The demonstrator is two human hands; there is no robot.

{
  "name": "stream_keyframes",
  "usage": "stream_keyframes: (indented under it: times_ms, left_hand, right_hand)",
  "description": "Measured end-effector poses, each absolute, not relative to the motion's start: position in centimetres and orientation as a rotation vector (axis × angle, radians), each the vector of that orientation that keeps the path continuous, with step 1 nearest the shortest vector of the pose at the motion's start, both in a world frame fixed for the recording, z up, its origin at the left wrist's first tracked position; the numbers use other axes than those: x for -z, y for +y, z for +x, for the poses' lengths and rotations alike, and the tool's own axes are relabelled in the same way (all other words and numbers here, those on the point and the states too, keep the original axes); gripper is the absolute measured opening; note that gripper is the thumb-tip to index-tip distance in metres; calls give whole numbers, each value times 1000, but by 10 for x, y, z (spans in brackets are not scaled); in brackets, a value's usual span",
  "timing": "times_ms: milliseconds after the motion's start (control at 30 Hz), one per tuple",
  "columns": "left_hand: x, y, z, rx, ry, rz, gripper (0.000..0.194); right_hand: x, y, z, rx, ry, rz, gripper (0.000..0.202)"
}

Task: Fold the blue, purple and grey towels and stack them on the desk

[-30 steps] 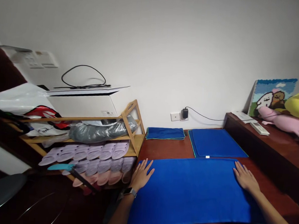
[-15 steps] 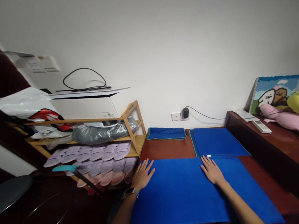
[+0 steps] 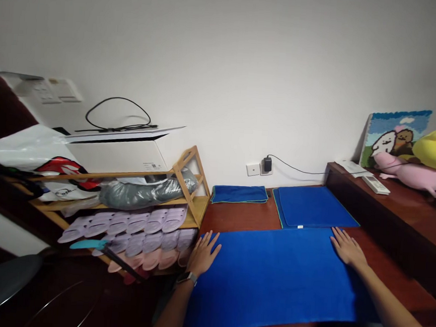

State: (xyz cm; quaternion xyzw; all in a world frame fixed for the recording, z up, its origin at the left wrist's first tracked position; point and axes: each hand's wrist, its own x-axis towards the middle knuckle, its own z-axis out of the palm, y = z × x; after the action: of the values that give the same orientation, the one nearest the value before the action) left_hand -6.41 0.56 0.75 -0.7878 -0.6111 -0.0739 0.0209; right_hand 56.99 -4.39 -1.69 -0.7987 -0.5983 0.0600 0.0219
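A large blue towel lies spread flat on the dark red wooden table. My left hand rests flat with fingers apart on the towel's left edge; a watch is on that wrist. My right hand lies flat, fingers apart, on the towel's far right corner. Neither hand grips anything. Behind the spread towel lie a folded blue towel and a smaller folded blue towel near the wall.
A bamboo shoe rack with lilac and pink slippers stands left of the table. A wall socket with a plugged charger is behind. On a raised wooden ledge at right sit plush toys, a remote and a picture.
My right hand slid along the towel's far edge, first toward the middle, then back out to the right corner. My left hand stayed on the left edge.
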Motion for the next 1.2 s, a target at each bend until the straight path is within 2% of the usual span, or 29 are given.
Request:
stream_keyframes:
  times_ms: [133, 233, 333, 467, 600, 733, 1000, 1200]
  left_hand:
    - [-6, 6, -65, 242, -1885, -2457, 59]
    - [-4, 8, -66, 258, -1884, -2456, 59]
    - [-2, 8, -66, 259, -1884, -2461, 60]
    - [-7, 5, -64, 240, -1884, -2456, 60]
    - [-10, 2, -64, 202, -1891, -2465, 61]
    - [-5, 4, -67, 237, -1866, -2454, 61]
    - [-3, 7, -66, 279, -1880, -2454, 60]
    - [-3, 10, -67, 240, -1883, -2441, 60]
  right_hand:
    - [11, -46, 570, -165, -1763, -2537, 71]
    - [-1, -46, 548, -26, -1647, -2563, 71]
    - [-18, -44, 480, 102, -1877, -2253, 70]
    - [-32, -39, 346, -156, -2194, -1739, 68]
    - [-26, -37, 278, -351, -2308, -1644, 71]
    - [-5, -40, 333, -329, -2234, -1855, 72]
    - [11, -59, 563, -244, -1855, -2420, 72]
    - [15, -65, 595, -258, -1842, -2424, 74]
